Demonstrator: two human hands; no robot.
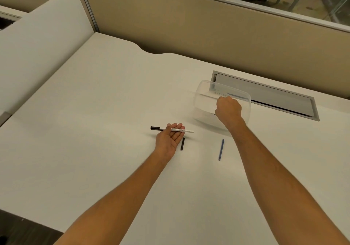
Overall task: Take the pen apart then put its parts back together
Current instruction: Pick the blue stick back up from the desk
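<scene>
Head view, the only one. Pen [172, 130] lies across the fingers of the left hand [170, 140], which rests palm up on the tabletop [94, 112] with fingers straight and relaxed, not curled round it. Long axis runs left to right, nearly level, dropping slightly toward the right. Black end sticks out past the hand on the left; white end sticks out on the right.

Barrel white with a line of small dark print, too small to read. Left end is black, either a cap or a tip section; I cannot tell which.

Two loose parts on the tabletop. Short black piece [182, 143] lies just beside the left hand on its right, touching or nearly touching the fingers' edge, long axis running away from the person. Thin blue rod [221, 149], likely the refill, lies between the two forearms, also running away from the person, nearer the right forearm than the left hand.

Right hand [228, 110] is well beyond, fingers curled over the near rim of a clear tub [200, 93]. The tub is blurred and looks tilted.

Judgement: pen looks already apart, so the reassembly half is in hand. The left hand is the nearer to both the barrel and the black piece. The right hand is busy with the tub and would have to come back toward the person to reach the blue rod. The rod lies crosswise to the barrel, so one of them must be turned before they line up.
</scene>
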